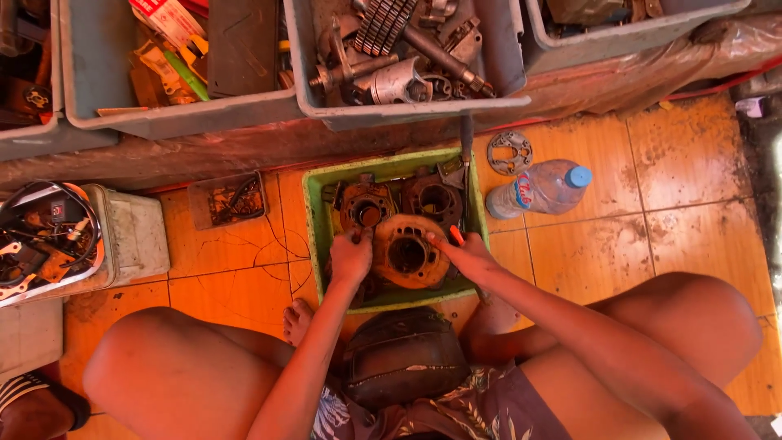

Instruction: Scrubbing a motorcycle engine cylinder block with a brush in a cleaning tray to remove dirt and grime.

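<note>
**Two hands on a rusty round engine part in a green tray**

The person sits on an orange tiled floor (652, 179) with a green plastic tray (314, 220) between the knees. In the tray lies a round metal engine part (407, 253), brown with rust and oil, with a dark round hole in its middle and a wide flat rim around it. It is at the near side of the tray, and two similar dirty parts (399, 202) lie behind it.

The left hand (350, 257) is closed on the left edge of the round part, fingers curled over the rim. The right hand (466, 254) touches the right edge and holds a small orange tool (456, 236); its fingers are closed around it.

A clear plastic bottle (542, 189) with a blue cap lies on the floor right of the tray. Grey bins (407, 110) with metal pieces stand behind.
</note>
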